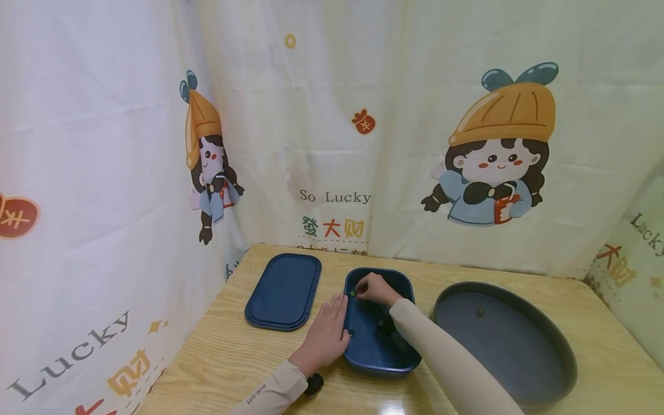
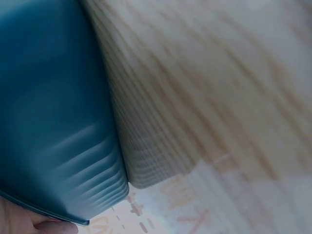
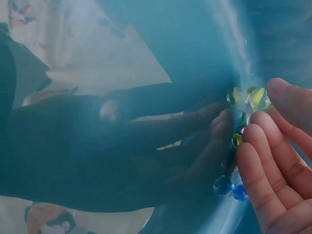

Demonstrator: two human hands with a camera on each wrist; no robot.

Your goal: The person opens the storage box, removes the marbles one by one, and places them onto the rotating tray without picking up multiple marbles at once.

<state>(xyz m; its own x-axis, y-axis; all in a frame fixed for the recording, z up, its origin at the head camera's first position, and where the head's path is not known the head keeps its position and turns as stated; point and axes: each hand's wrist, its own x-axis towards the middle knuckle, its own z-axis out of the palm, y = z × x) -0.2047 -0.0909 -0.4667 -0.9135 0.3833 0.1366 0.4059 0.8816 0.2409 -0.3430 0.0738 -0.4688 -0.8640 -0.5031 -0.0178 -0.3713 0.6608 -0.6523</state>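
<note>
A deep blue rectangular box stands on the table. My left hand rests along its left rim, fingers straight; fingertips also show under the rim in the left wrist view. My right hand reaches inside, where its thumb and fingertips pinch a clear glass marble with a yellow-green swirl close to the wall. Mirror images on the glossy wall make the marbles look doubled. A blue glass marble lies nearby against the wall, below the fingers in the right wrist view.
To the right stands a large dark grey oval pan holding one small marble. A flat blue lid lies on the wooden table at the left. Printed curtains enclose the back and sides.
</note>
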